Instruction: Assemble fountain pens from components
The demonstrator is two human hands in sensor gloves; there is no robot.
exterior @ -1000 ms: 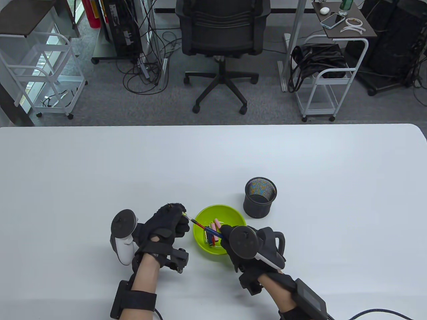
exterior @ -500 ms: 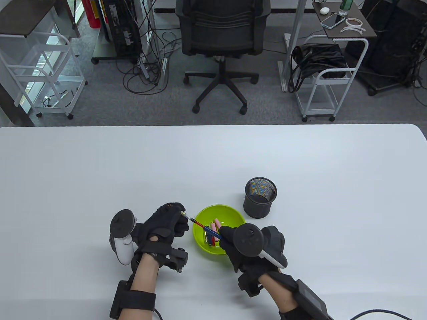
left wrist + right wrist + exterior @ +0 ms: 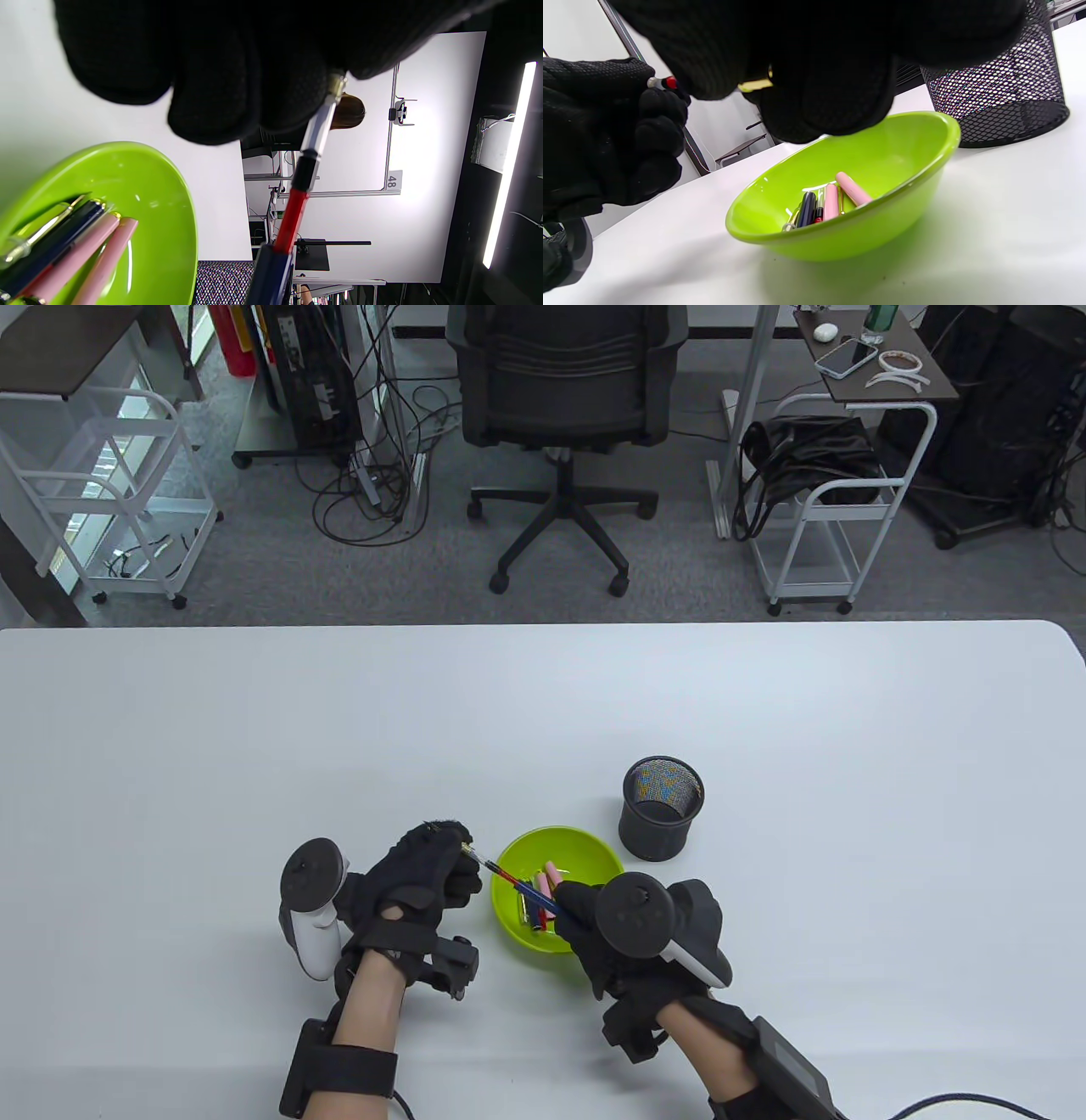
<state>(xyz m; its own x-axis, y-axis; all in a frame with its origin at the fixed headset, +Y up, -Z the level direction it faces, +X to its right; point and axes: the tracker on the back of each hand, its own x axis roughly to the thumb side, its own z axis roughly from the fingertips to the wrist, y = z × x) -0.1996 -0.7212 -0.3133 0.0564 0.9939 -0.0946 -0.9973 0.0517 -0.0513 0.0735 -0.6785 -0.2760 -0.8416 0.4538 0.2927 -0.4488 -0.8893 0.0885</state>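
A: What is gripped nearest the table's front edge?
B: A blue barrel (image 3: pixel 541 902) is gripped by the right hand (image 3: pixel 624 937); the red refill (image 3: pixel 292 220) entering it is pinched at its tip by the left hand (image 3: pixel 420 882), above the bowl (image 3: pixel 594 848).
A: And beyond?
B: Loose parts (image 3: pixel 823 203) are seen inside the bowl; a mesh cup (image 3: pixel 662 808) stands just behind.

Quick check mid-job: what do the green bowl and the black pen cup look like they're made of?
Green bowl: most likely plastic, smooth and glossy; its uniform lime colour and soft highlights on the inner wall suggest this. Pen cup: appears to be black metal mesh with a matte finish; the wall is a fine perforated grid that light shows through, with a solid band at the base. Painted wire or stiff plastic cannot be ruled out.
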